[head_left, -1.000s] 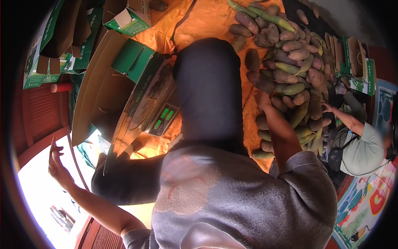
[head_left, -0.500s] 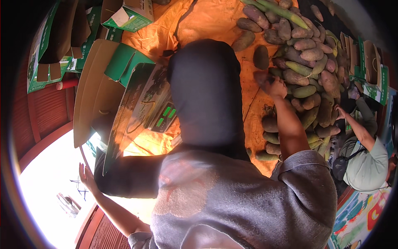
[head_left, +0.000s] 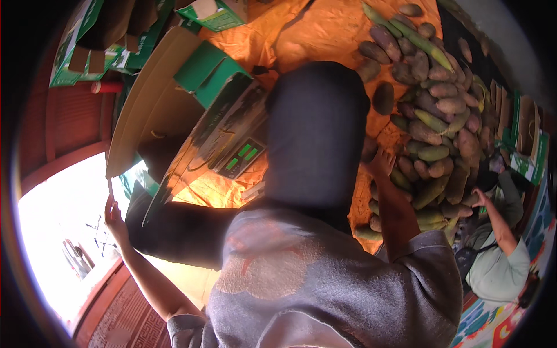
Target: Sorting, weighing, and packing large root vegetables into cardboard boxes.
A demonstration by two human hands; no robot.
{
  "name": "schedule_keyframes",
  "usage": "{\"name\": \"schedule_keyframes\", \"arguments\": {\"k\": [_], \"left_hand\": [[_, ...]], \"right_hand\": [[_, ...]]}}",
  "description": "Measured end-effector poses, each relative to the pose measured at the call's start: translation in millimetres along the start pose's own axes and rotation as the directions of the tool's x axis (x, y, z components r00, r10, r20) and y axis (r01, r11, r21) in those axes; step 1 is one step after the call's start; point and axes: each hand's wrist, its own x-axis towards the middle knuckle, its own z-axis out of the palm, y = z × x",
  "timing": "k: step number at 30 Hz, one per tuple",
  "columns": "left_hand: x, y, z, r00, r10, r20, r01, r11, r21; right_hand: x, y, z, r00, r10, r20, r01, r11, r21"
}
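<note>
Tubers lay heaped well to the right of the scale, on an orange sheet. Far left of the scale and ahead of it stood green-and-brown boxes and a red cylinder. The left hand was raised left of the scale, its fingers loosely open with nothing seen in them. Just left of the scale, a large box stood tilted with its flaps spread. The scale's display was lit green. Just right of the scale rose a knee in dark cloth. Farther right of the scale was the right hand, its fingers partly spread at a dark tuber half hidden by the knee; whether they gripped it, I could not tell. Farthest right of the scale, a co-worker's hand reached to the heap, near more boxes.
</note>
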Motion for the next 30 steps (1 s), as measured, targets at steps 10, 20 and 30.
{"name": "schedule_keyframes", "arguments": {"k": [10,20,30], "left_hand": [[-13.3,14.7,-10.9,1.000,0.014,0.026,-0.018,0.983,0.183],[-19.7,50.9,-11.0,0.929,0.246,-0.275,-0.227,0.969,0.102],[-5.5,162.8,-0.2,0.757,0.641,0.126,-0.632,0.768,-0.104]], "right_hand": [[-21.6,-58.8,-5.2,0.996,0.090,-0.002,-0.090,0.996,0.005],[30.2,14.3,-28.0,0.918,-0.370,-0.146,0.275,0.856,-0.438],[-20.6,-17.4,-303.9,0.838,-0.189,-0.512,0.390,0.863,0.320]]}}
